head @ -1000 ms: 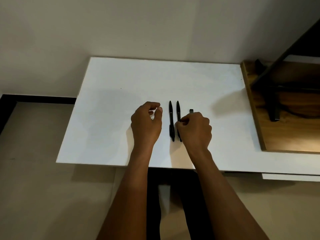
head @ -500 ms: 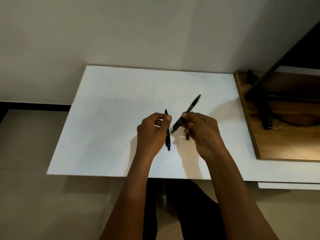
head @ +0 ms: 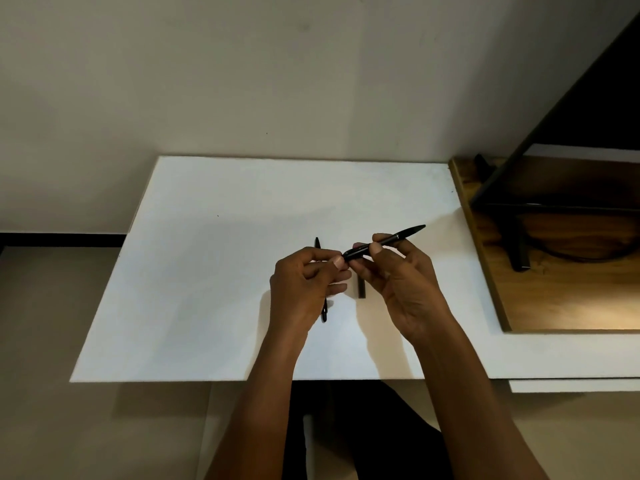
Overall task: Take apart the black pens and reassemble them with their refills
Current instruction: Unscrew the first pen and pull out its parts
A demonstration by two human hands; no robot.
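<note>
Newly raised off the white board, one black pen hangs pinched between my right hand at mid-barrel and my left hand at its near end, where a hard twist could send its refill rolling away.

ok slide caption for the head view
Left hand and right hand hold a black pen over the white board; a second pen and a small black piece lie on it.

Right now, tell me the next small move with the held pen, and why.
Probably twist the pen apart: the right hand grips its barrel, the left hand pinches its near end, and it looks whole. The other pen lies on the board.
</note>
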